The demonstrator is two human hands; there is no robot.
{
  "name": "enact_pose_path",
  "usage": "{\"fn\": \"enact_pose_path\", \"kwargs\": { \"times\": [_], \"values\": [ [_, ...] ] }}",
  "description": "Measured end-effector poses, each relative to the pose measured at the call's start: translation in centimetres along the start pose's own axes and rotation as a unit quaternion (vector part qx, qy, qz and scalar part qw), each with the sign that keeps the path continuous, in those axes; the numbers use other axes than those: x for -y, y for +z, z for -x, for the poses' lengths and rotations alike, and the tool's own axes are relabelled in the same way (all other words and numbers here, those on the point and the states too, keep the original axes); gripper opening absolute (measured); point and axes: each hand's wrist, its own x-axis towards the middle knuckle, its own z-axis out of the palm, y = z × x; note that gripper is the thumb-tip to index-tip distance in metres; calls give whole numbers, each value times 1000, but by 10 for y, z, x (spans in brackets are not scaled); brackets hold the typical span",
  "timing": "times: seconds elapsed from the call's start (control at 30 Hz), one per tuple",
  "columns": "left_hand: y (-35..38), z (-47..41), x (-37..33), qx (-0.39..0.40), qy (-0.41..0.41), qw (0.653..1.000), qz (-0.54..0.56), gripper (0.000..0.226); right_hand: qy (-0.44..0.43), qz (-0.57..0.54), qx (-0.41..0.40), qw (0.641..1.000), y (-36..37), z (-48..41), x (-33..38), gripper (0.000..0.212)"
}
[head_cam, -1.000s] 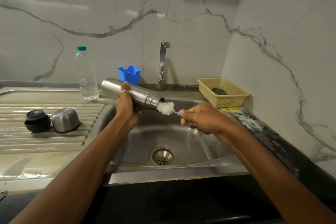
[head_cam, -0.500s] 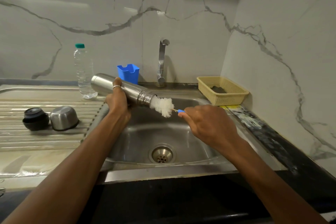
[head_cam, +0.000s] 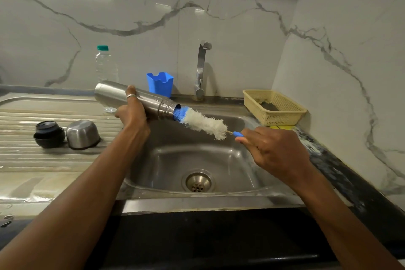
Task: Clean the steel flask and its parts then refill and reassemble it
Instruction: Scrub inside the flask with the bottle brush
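My left hand point(head_cam: 131, 114) grips the steel flask point(head_cam: 114, 95) around its middle and holds it nearly level over the sink point(head_cam: 219, 160), mouth pointing right. A bottle brush point(head_cam: 201, 121) with white and blue bristles sticks out of the mouth, only its blue tip still inside. My right hand point(head_cam: 276, 151) pinches the brush's blue handle. The black stopper point(head_cam: 49, 133) and the steel cup lid point(head_cam: 82, 134) lie side by side on the draining board at the left.
A clear water bottle point(head_cam: 104, 66) with a green cap stands behind the flask. A blue holder point(head_cam: 160, 83) and the tap point(head_cam: 201, 70) are at the back wall. A yellow basket point(head_cam: 275, 106) sits right of the sink. The drain point(head_cam: 198, 182) is open.
My right hand has drawn the brush out to the right, so most of the bristles now show outside the flask's mouth. The flask has shifted slightly left and up.
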Motion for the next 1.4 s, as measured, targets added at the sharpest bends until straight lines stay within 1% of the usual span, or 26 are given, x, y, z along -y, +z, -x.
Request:
{"fn": "enact_pose_path", "kwargs": {
  "times": [0.1, 0.17, 0.23, 0.27, 0.33, 0.37, 0.4, 0.43, 0.47, 0.53, 0.63, 0.73, 0.9, 1.0, 1.17, 1.3, 1.4],
  "values": [
    [-3, -3, 1, -13, 4, 1000, 3, 70, 41, -25, 34, 998, 5, -2, 4, 36],
    [-4, -2, 2, -11, 1, 1000, 7, 70, 101, -51, 102, 988, 9, -6, 10, 34],
    [-3, 2, 3, -7, 0, 1000, 3, 69, 185, -115, 184, 958, 11, -12, 14, 25],
    [-2, 4, 4, -4, 1, 1000, -1, 67, 219, -145, 222, 939, 11, -18, 17, 29],
    [2, 10, 6, 6, 4, 1000, -9, 61, 246, -185, 281, 909, 12, -33, 28, 56],
    [4, 13, 8, 13, 2, 1000, -14, 57, 242, -184, 291, 907, 12, -43, 36, 69],
    [6, 15, 10, 19, -2, 1000, -18, 55, 230, -165, 289, 914, 15, -53, 42, 78],
    [7, 17, 11, 22, -5, 1000, -19, 54, 215, -139, 279, 926, 19, -62, 48, 81],
    [8, 18, 11, 23, -7, 1000, -20, 55, 200, -118, 262, 937, 23, -69, 53, 79],
    [6, 17, 11, 22, -6, 1000, -20, 63, 176, -97, 220, 955, 32, -75, 58, 64],
    [2, 14, 8, 18, -4, 1000, -19, 66, 134, -118, 173, 969, 37, -69, 55, 41],
    [5, 14, 5, 17, 4, 1000, -19, 65, 121, -154, 165, 967, 35, -66, 42, 33],
    [10, 17, 7, 17, 16, 999, -32, 64, 120, -169, 150, 967, 31, -61, 32, 37],
    [10, 16, 6, 20, 16, 999, -35, 65, 131, -186, 153, 962, 28, -61, 32, 37],
    [8, 11, 5, 19, 16, 999, -27, 65, 149, -206, 156, 954, 26, -61, 31, 30],
    [7, 7, 2, 7, 24, 999, -34, 61, 182, -216, 161, 946, 21, -57, 19, 26],
    [-5, -9, -4, -29, 24, 999, 2, 69, 224, -201, 166, 939, 13, -45, 2, 26]
  ]
}}
